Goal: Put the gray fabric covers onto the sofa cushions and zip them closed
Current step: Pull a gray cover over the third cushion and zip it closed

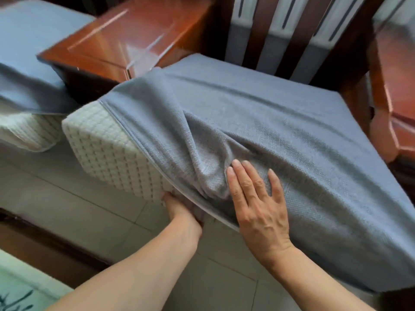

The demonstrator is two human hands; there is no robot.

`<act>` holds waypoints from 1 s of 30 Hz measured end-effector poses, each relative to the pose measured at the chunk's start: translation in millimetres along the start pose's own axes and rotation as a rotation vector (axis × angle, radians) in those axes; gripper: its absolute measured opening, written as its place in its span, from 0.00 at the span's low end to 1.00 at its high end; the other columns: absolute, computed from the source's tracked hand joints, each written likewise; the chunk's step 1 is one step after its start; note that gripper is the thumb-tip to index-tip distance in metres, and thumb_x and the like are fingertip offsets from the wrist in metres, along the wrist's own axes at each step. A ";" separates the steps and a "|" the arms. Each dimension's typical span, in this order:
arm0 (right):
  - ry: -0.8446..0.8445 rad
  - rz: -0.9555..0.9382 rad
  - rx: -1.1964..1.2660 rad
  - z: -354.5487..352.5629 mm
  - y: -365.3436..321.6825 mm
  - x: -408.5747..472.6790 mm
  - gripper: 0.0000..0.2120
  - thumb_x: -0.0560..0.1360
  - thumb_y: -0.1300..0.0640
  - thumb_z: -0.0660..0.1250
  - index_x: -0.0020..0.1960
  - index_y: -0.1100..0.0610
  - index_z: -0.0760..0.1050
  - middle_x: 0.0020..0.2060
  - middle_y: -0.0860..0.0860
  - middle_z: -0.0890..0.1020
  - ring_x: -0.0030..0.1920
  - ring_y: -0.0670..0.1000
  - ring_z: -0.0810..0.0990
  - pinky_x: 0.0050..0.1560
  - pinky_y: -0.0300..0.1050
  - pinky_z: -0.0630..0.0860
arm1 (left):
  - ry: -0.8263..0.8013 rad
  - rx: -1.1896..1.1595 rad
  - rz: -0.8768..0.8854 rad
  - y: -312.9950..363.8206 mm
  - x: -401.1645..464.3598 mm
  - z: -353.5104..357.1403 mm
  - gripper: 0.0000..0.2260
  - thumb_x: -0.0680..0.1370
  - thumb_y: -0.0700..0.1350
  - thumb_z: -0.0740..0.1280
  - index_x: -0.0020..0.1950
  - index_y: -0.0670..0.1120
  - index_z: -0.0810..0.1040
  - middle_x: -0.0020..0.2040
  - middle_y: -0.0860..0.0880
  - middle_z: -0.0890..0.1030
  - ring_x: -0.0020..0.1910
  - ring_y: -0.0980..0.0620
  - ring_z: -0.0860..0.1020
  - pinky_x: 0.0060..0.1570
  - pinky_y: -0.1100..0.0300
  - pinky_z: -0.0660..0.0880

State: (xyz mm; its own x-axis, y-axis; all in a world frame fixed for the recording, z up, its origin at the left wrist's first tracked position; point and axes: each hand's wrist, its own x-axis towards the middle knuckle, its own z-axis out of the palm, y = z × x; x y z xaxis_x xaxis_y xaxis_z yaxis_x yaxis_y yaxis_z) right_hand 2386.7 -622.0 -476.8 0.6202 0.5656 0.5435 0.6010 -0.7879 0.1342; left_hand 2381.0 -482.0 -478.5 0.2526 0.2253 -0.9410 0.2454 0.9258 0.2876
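Note:
A gray fabric cover [280, 122] is drawn over most of a sofa cushion on the wooden seat. The cushion's white quilted end [105, 144] sticks out of the open cover at the left front corner. The cover's edge with its zip seam [143, 140] runs diagonally across that end, and the fabric is bunched in folds near the middle. My right hand [258, 200] lies flat on top of the cover with straight fingers, pressing the folds. My left hand [182, 209] reaches under the cushion's front corner and grips the cover's lower edge; its fingers are hidden beneath.
A second cushion [29, 131], partly covered in gray fabric, lies at the left. A glossy wooden side table [125, 39] stands behind, and the sofa's slatted back [287, 34] and right armrest [395, 90] frame the seat. Tiled floor [67, 198] is below.

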 end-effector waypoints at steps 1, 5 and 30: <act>0.000 -0.006 -0.008 -8.0 8.8 14.3 0.22 0.80 0.67 0.43 0.71 0.62 0.65 0.69 0.56 0.70 0.69 0.56 0.69 0.66 0.61 0.63 | 0.023 0.025 -0.008 4.8 -13.5 6.6 0.28 0.76 0.69 0.51 0.60 0.52 0.77 0.56 0.50 0.81 0.50 0.48 0.77 0.52 0.57 0.73; -0.008 -0.017 -0.052 -36.7 45.3 68.1 0.23 0.80 0.67 0.43 0.71 0.60 0.63 0.69 0.56 0.70 0.68 0.57 0.71 0.66 0.62 0.63 | 0.004 0.088 0.028 32.5 -64.8 44.6 0.28 0.76 0.68 0.53 0.65 0.50 0.73 0.60 0.47 0.78 0.56 0.46 0.77 0.57 0.51 0.74; -0.179 0.106 -0.099 -40.3 247.1 314.7 0.52 0.58 0.48 0.78 0.75 0.59 0.59 0.75 0.57 0.58 0.75 0.57 0.58 0.72 0.60 0.48 | -0.307 0.279 0.376 148.7 -154.9 348.1 0.18 0.76 0.55 0.67 0.57 0.42 0.73 0.42 0.42 0.80 0.36 0.47 0.79 0.27 0.56 0.75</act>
State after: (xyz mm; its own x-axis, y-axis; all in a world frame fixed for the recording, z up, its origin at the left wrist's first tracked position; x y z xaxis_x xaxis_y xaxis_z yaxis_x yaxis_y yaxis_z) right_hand 2710.1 -648.5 -239.2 0.7621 0.5054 0.4046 0.4807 -0.8604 0.1694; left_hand 2704.2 -484.9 -227.8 0.6216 0.3873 -0.6809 0.3133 0.6738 0.6692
